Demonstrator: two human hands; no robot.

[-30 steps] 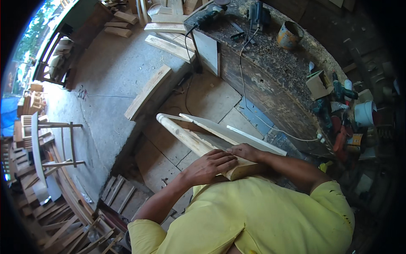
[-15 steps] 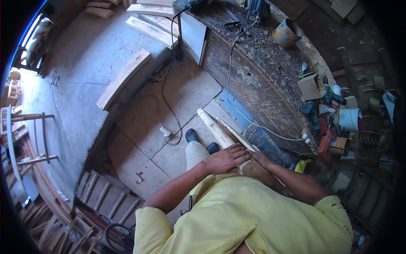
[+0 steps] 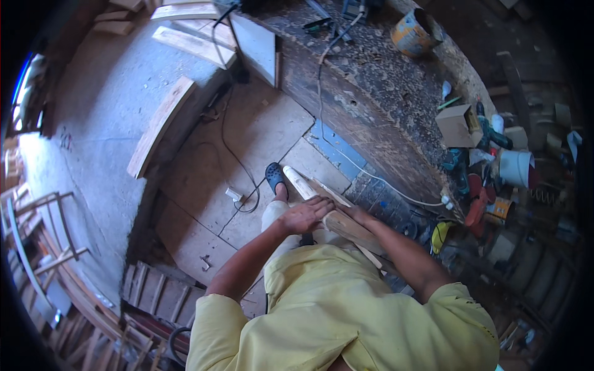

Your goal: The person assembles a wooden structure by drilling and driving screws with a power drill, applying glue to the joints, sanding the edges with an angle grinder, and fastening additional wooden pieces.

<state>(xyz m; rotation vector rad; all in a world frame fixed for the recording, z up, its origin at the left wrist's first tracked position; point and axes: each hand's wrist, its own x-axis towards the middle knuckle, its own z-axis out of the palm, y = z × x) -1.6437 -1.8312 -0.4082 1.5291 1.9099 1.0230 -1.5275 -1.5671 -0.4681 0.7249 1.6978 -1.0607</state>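
Note:
A bundle of long wooden pieces lies slantwise against my front. One pale piece [image 3: 300, 183] has a rounded far end, and a thicker brown piece [image 3: 354, 233] widens toward my body. My left hand [image 3: 307, 214] lies across the top from the left, its fingers wrapped over the wood. From the right side my right hand [image 3: 357, 214] clasps the same bundle, with its fingers mostly hidden behind the wood. Just left of the rounded end, a dark clog [image 3: 275, 177] on one of my feet rests on the tiled floor.
At the right stands a workbench [image 3: 377, 136] strewn with shavings, holding a rusty can [image 3: 414, 35], a small cardboard box [image 3: 459, 125] and power tools. A cable [image 3: 224, 133] and white socket block [image 3: 234, 194] lie on the floor. A plank [image 3: 162, 127] rests along the concrete ledge at left.
One foot has come further forward, and the other shoe is out of sight. The view has shifted as my body moves, with both hands still on the wood.

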